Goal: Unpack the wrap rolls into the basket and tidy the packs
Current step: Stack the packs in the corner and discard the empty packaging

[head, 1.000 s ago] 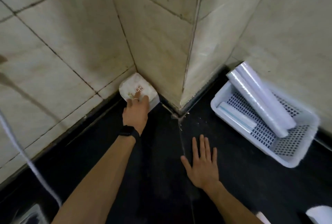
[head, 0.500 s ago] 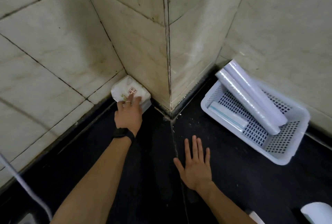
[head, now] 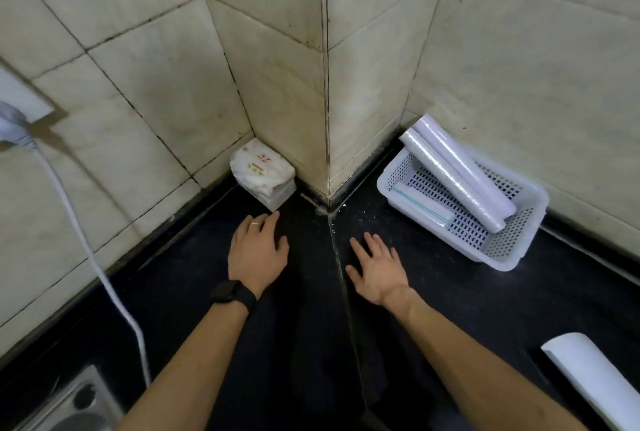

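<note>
A white pack (head: 262, 176) with red and yellow print sits tucked into the wall corner on the black counter. My left hand (head: 258, 250), with a ring and a black watch, lies flat just in front of the pack, fingers apart, holding nothing. My right hand (head: 377, 266) rests open on the counter right of the seam. A white perforated basket (head: 509, 250) stands at the right against the wall. Two long wrap rolls (head: 457, 178) lean in it side by side, and a smaller flat pack (head: 420, 204) lies at its bottom left.
Tiled walls form a jutting corner (head: 325, 119) between the pack and the basket. A white cable (head: 86, 247) hangs from a plug at the left wall. A steel hob edge (head: 69, 403) shows at bottom left. A white roll (head: 599, 378) lies at bottom right.
My left hand has let go of the white pack and drawn back toward me; the pack stays in the corner. My right hand stays flat on the counter. The view has shifted.
</note>
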Demonstrator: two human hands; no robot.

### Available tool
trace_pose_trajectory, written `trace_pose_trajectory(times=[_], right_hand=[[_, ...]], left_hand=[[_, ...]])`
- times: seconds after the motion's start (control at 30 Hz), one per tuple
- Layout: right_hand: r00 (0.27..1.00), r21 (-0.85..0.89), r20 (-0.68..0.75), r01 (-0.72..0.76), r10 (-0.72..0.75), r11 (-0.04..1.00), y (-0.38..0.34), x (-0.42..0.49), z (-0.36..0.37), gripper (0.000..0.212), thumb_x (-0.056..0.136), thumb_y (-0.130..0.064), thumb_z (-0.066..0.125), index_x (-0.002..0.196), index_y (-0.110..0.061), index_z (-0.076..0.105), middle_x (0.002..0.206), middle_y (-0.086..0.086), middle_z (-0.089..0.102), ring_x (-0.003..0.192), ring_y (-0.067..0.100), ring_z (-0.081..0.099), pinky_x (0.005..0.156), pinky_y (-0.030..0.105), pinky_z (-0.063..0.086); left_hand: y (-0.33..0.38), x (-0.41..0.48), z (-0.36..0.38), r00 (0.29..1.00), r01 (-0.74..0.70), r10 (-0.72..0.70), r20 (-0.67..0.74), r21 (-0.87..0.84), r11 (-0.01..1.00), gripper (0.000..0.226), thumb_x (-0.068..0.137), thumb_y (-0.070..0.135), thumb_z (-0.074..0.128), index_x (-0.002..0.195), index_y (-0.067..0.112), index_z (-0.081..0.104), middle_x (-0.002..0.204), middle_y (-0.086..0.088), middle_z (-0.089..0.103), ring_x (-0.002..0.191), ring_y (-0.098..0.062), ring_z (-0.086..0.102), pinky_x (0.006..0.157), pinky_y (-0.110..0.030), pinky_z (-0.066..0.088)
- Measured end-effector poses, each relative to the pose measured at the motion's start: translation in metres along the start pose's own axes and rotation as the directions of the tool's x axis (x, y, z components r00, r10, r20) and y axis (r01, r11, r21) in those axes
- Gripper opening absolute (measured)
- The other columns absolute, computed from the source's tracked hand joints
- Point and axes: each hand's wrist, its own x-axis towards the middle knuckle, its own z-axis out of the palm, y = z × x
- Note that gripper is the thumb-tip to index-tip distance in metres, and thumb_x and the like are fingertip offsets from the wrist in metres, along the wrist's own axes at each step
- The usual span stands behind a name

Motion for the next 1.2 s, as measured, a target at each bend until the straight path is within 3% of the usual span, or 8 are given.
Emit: trace_pose_trajectory(times=[0.23,0.4,0.63,0.77,0.87,1.0,1.1,1.2], right_hand=[[0.881,0.174,-0.471,0.146,-0.048,0.974,-0.003,-0.121,-0.032,0.048,0.099,-0.046,0.048,0.145,-0.031,0.049,0.155,-0.002,0.043,0.152,0.019,0.018,0.122,0.046,0.024],[0.806,0.321,-0.578,0.081,0.128,0.943,0.024,-0.222,-0.029,0.045,0.098,-0.044,0.056,0.141,-0.033,0.054,0.150,-0.010,0.048,0.150,0.010,0.021,0.122,0.036,0.025],[0.712,0.479,-0.541,-0.176,0.447,0.860,0.108,-0.323,-0.001,0.047,0.096,-0.036,0.062,0.142,-0.027,0.054,0.148,-0.006,0.051,0.148,0.012,0.026,0.120,0.028,0.021],[0.645,0.562,-0.460,-0.320,0.610,0.763,0.165,-0.363,0.022,0.052,0.096,-0.034,0.061,0.145,-0.024,0.049,0.151,-0.003,0.048,0.149,0.015,0.026,0.120,0.031,0.023],[0.623,0.583,-0.366,-0.426,0.691,0.692,0.204,-0.380,0.040,0.060,0.095,-0.037,0.061,0.149,-0.021,0.042,0.155,-0.001,0.043,0.149,0.019,0.024,0.120,0.034,0.024],[0.621,0.538,-0.279,-0.531,0.732,0.655,0.251,-0.384,0.062,0.081,0.089,-0.046,0.065,0.155,-0.014,0.028,0.162,0.007,0.029,0.151,0.024,0.019,0.123,0.037,0.020],[0.618,0.502,-0.195,-0.604,0.761,0.619,0.282,-0.377,0.071,0.104,0.081,-0.053,0.071,0.158,-0.018,0.011,0.165,0.013,0.011,0.153,0.030,0.006,0.124,0.042,0.014],[0.630,0.445,-0.098,-0.665,0.770,0.600,0.307,-0.364,0.074,0.121,0.075,-0.058,0.074,0.157,-0.024,-0.009,0.166,0.014,-0.004,0.153,0.032,-0.005,0.124,0.048,0.007]], left_hand=[[0.028,-0.084,-0.006,0.985,-0.170,0.170,-0.011,-0.109,0.979,0.055,0.097,0.044,0.047,0.148,0.026,0.040,0.152,-0.003,0.043,0.146,-0.025,0.027,0.118,-0.045,0.028],[0.069,-0.141,0.009,0.944,-0.325,0.331,0.021,-0.133,0.936,0.056,0.097,0.046,0.046,0.149,0.027,0.038,0.154,0.001,0.040,0.147,-0.021,0.025,0.119,-0.041,0.026],[0.165,-0.192,0.052,0.772,-0.609,0.618,0.145,-0.105,0.786,0.061,0.094,0.045,0.048,0.150,0.029,0.034,0.157,0.003,0.035,0.149,-0.019,0.021,0.121,-0.039,0.021],[0.217,-0.208,0.090,0.559,-0.802,0.750,0.352,0.001,0.597,0.068,0.092,0.038,0.048,0.155,0.029,0.022,0.163,0.001,0.021,0.152,-0.020,0.009,0.122,-0.038,0.006],[0.244,-0.213,0.120,0.436,-0.886,0.737,0.517,0.099,0.454,0.083,0.090,0.029,0.055,0.157,0.027,0.006,0.166,-0.003,0.005,0.152,-0.023,-0.001,0.122,-0.044,-0.002],[0.268,-0.211,0.149,0.446,-0.878,0.636,0.630,0.170,0.448,0.095,0.082,0.014,0.057,0.157,0.025,0.000,0.165,-0.005,0.004,0.152,-0.026,-0.001,0.122,-0.048,-0.001],[0.279,-0.206,0.160,0.474,-0.856,0.577,0.665,0.194,0.480,0.086,0.084,0.018,0.055,0.157,0.023,0.008,0.161,-0.005,0.023,0.150,-0.027,0.013,0.122,-0.051,0.004],[0.280,-0.203,0.165,0.536,-0.816,0.596,0.598,0.186,0.547,0.077,0.087,0.024,0.055,0.155,0.024,0.018,0.151,-0.004,0.041,0.140,-0.027,0.034,0.120,-0.050,0.016]])
